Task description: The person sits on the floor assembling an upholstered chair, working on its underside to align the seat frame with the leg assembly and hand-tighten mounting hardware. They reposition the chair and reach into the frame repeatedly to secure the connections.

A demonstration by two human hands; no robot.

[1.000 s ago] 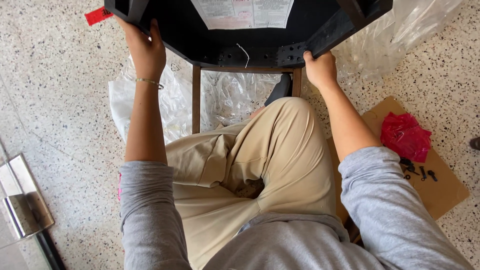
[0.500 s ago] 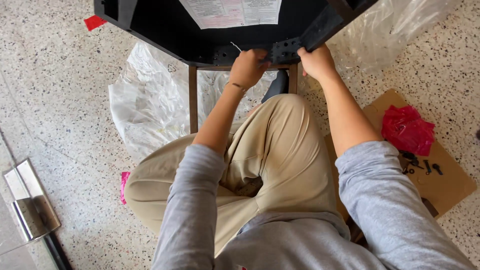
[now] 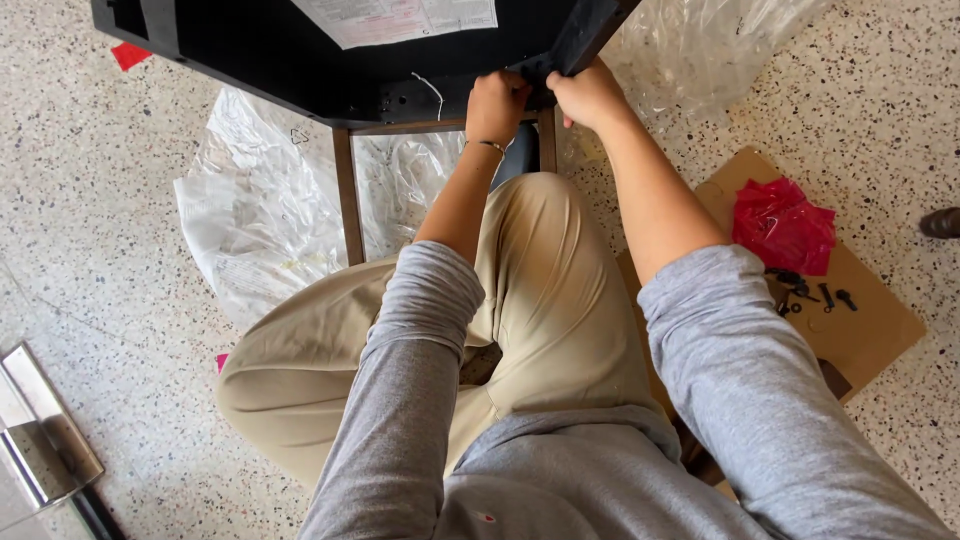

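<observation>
From the head camera, looking straight down, a person sits on a speckled terrazzo floor (image 3: 90, 250) with one knee raised, in tan trousers and a grey long-sleeved top. Both arms reach forward to the near edge of an overturned black chair seat (image 3: 270, 60), whose dark underside fills the top of the view and carries a white paper label (image 3: 400, 18).

The left hand (image 3: 495, 105) is clenched against the seat's edge, knuckles toward the camera, a thin bracelet at the wrist — whether it grips the frame itself or some small part there cannot be told. The right hand (image 3: 588, 95) sits just beside it, fingers curled over a black bar (image 3: 590, 35) that runs up and to the right from the seat's corner — it grasps that bar. The two hands are nearly touching.

Below the seat, two brown wooden legs (image 3: 347, 195) stand over crumpled clear plastic wrap (image 3: 250, 220) spread on the floor. More wrap lies at the top right. To the right of the person, a flat piece of cardboard (image 3: 870, 330) bears a red plastic bag (image 3: 785, 225) and a few small black screws (image 3: 815, 295). A shiny metal piece (image 3: 40, 440) lies at the lower left, and a small red scrap (image 3: 130, 55) at the upper left.
</observation>
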